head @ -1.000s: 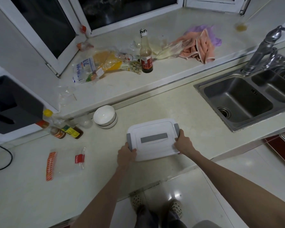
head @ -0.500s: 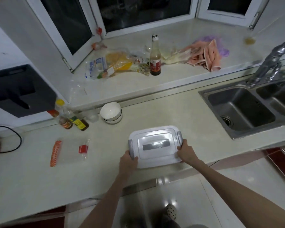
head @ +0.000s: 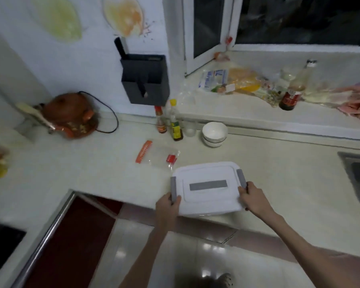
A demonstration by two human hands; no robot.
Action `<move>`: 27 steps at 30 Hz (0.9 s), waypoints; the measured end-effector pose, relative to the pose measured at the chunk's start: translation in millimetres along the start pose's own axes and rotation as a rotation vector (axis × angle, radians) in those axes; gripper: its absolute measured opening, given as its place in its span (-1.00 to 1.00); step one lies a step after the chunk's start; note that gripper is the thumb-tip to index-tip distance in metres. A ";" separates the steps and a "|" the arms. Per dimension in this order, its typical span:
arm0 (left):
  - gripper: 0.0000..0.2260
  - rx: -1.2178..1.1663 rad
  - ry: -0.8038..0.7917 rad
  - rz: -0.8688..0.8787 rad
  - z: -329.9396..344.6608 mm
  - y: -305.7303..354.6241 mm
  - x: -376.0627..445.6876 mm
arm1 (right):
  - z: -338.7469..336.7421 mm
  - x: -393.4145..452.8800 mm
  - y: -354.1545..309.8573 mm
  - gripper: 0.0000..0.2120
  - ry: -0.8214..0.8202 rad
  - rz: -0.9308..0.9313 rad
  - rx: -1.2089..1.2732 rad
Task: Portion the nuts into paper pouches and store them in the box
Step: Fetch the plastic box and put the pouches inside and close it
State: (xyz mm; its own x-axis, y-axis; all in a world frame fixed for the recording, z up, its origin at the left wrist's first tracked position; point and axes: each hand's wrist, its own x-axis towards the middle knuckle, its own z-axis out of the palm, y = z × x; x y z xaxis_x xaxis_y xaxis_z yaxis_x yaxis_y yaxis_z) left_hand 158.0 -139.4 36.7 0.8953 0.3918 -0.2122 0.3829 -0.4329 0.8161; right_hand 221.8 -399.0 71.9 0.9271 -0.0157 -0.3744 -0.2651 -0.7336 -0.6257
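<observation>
While the left hand (head: 168,206) and right hand (head: 252,198) each grip a grey side clasp of the lidded white plastic box (head: 208,187) at lower centre, its overhang past the pale worktop (head: 279,183) edge risks tipping.

The box (head: 208,201) was seen as smooth white plastic with matt grey clasps; the countertop (head: 279,179) as pale polished stone, the bowls (head: 214,134) as glossy ceramic.

The box (head: 209,188) is a white, rounded-rectangular plastic container with its lid on, a grey strip across the lid's centre and a grey clasp at each short end. It sits level, just right of the frame's centre, at the near edge of the pale tabletop (head: 279,183), its front side overhanging that edge.
</observation>
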 end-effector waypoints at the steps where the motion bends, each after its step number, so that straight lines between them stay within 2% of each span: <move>1: -0.84 -0.023 0.047 -0.006 -18.1 -7.9 -3.5 | 9.6 -4.0 -17.0 -0.75 -0.012 -0.036 -0.015; 10: -0.76 -0.069 0.439 -0.129 -172.3 -75.1 -53.1 | 104.3 -72.7 -158.2 -0.72 -0.079 -0.292 -0.108; 17: -0.73 -0.147 0.577 -0.175 -265.9 -132.3 -120.9 | 181.6 -132.5 -222.1 -0.71 -0.160 -0.426 -0.130; 24: -0.75 -0.205 0.902 -0.386 -334.2 -218.1 -241.7 | 297.9 -216.8 -277.2 -0.68 -0.482 -0.630 -0.275; 27: -0.68 -0.243 1.018 -0.504 -350.1 -252.4 -300.6 | 347.4 -260.0 -303.0 -0.68 -0.644 -0.739 -0.341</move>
State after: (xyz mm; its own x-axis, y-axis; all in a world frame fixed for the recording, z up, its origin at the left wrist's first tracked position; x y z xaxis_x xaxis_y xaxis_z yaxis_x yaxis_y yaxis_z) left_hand -287.5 136.3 82.7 0.0141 0.9947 -0.1022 0.4907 0.0821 0.8675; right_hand -31.0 63.3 121.1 0.4845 0.8087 -0.3335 0.4941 -0.5676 -0.6586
